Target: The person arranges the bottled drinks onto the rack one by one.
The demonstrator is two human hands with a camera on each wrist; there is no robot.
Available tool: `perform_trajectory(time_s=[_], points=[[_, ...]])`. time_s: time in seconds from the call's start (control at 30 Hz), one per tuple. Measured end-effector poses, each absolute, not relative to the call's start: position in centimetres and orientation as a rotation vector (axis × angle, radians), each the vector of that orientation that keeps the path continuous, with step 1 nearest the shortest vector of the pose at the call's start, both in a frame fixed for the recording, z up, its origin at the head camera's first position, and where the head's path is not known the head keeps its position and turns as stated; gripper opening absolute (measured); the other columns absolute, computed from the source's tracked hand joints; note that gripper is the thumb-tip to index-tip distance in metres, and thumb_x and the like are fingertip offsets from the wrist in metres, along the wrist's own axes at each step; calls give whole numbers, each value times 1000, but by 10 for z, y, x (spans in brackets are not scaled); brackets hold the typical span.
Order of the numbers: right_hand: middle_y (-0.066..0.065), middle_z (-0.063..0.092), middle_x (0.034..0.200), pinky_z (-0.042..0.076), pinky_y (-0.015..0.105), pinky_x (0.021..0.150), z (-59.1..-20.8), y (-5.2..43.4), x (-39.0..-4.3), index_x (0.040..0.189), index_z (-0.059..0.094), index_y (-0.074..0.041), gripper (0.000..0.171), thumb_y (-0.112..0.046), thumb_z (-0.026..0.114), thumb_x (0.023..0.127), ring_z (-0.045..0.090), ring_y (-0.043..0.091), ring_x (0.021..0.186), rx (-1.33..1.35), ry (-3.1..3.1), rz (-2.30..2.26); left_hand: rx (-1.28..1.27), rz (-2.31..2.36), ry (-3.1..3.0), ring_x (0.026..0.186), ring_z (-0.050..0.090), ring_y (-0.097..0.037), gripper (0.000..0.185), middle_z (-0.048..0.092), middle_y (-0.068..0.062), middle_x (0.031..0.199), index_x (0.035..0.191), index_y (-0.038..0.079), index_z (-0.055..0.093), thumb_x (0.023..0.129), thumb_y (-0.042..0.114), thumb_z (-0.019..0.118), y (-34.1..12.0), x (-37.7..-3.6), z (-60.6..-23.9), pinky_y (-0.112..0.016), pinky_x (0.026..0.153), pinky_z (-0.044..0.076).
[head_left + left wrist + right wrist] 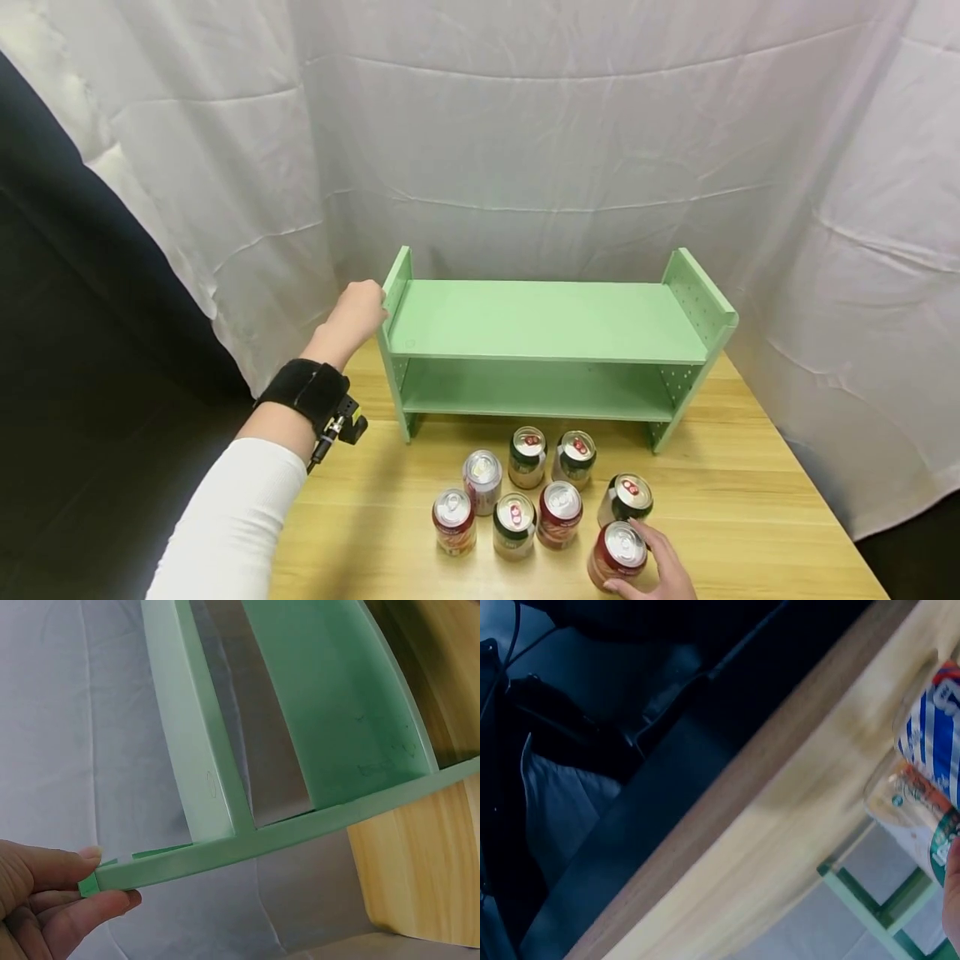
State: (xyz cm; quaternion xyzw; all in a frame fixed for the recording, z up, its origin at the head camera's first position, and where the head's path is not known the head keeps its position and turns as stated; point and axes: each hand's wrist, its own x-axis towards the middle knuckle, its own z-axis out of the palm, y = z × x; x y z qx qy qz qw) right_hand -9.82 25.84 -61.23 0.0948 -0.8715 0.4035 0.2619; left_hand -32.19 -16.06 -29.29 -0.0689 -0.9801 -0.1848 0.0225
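Observation:
My left hand [358,310] grips the upper end of the left side panel of a green two-tier shelf [547,321]. In the left wrist view, thumb and fingers pinch the tip of that green panel [172,866]. At the lower right of the head view, my right hand [660,567] holds a dark red can [618,554], thumb and finger on either side of it. A dark-topped can [628,497] stands right behind that one. The right wrist view catches only part of this hand [952,900], beside a can with a green label [922,817].
Several more cans stand in a group before the shelf, among them a red can [453,522], a silver can [482,481] and a green-and-cream can [514,525]. A blue-striped can [934,739] shows in the right wrist view. Pale curtains [562,150] surround the wooden table [750,517].

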Motion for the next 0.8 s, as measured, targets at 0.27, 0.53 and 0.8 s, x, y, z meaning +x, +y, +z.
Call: perform_trajectory(time_s=[0.27, 0.53, 0.8], points=[[24, 60, 110, 49, 22, 65, -611, 251, -96, 124, 49, 7, 92, -14, 93, 47, 43, -14, 93, 36, -2497, 1187, -217, -572, -3041, 66, 46, -22, 7, 50, -10, 74, 86, -6, 58, 80, -7, 56, -155, -322, -294, -31, 60, 41], [32, 56, 116, 51, 23, 69, -609, 248, -98, 126, 46, 7, 93, -15, 93, 49, 46, -11, 92, 2, -2543, 1255, -220, -526, -3005, 65, 48, -22, 12, 51, -11, 75, 87, -5, 56, 80, -10, 48, -153, -319, -295, -31, 58, 42], [28, 58, 119, 30, -1, 82, -618, 249, -98, 128, 45, 3, 98, -15, 94, 44, 40, -16, 101, 23, -2494, 1213, -210, -538, -3002, 66, 50, -23, 15, 53, -13, 77, 89, -6, 57, 80, -11, 46, -152, -315, -292, -31, 58, 43]])
